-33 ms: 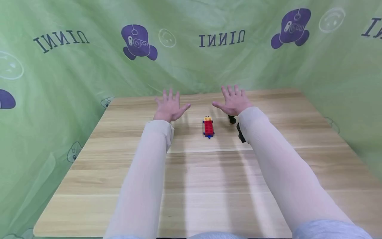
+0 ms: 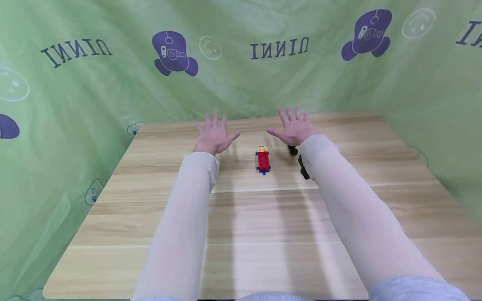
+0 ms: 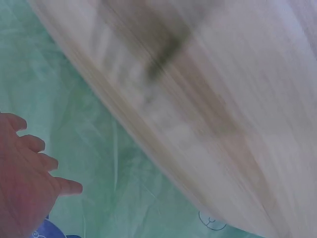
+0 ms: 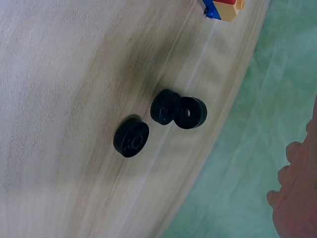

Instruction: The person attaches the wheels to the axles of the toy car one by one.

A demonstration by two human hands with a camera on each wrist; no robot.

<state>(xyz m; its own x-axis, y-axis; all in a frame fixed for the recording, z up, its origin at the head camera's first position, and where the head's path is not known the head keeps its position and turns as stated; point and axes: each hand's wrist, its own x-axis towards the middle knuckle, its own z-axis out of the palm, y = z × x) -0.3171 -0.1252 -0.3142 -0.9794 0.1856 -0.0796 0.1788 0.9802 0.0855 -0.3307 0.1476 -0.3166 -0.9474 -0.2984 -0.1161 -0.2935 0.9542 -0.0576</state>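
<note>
Both hands are held out over the far part of the wooden table, fingers spread and nothing in them. The left hand [image 2: 212, 136] is to the left of a small toy car body [image 2: 263, 161], made of red, yellow and blue bricks. To its right and a little farther back is the right hand [image 2: 293, 127]. Black toy wheels [image 2: 293, 150] lie under the right hand and wrist, partly hidden by them in the head view. The right wrist view shows a single wheel [image 4: 131, 137] beside a touching pair [image 4: 190, 113], plus the car body's yellow end [image 4: 226, 11].
The light wooden table [image 2: 150, 217] has its far edge just beyond the hands. A green printed curtain [image 2: 241, 83] hangs behind it and along both sides. Shadows of the arms fall across the tabletop.
</note>
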